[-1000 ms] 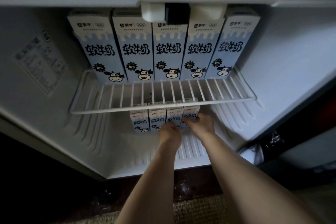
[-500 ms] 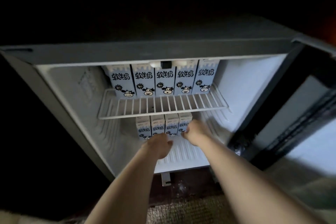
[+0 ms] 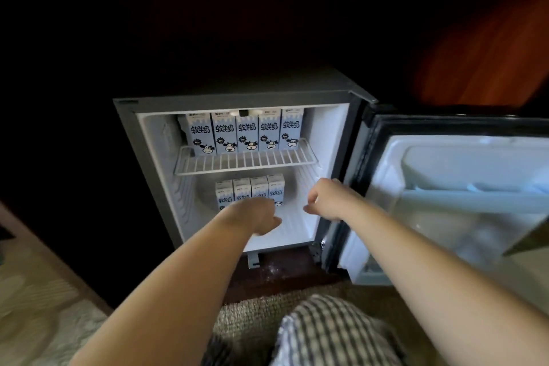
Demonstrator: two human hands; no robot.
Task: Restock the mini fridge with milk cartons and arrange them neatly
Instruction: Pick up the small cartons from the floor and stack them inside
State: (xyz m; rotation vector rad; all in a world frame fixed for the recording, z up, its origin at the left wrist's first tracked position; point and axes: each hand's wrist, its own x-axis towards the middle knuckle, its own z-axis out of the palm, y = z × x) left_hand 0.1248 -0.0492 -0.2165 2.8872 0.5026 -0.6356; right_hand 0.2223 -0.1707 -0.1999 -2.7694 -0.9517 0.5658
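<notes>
Nine pale-blue cardboard milk cartons [image 3: 247,134] are ranged neatly in the grey mini fridge [image 3: 237,101] — restocking seems done; left hand [image 3: 261,215] and right hand [image 3: 325,199] are held loosely curled, empty.

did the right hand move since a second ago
Yes. The right hand has pulled back and to the right, off the bottom cartons, and is now by the fridge's right wall.

Dim room; woven rug [image 3: 252,321]; reddish wood panel [image 3: 490,62] upper right
</notes>
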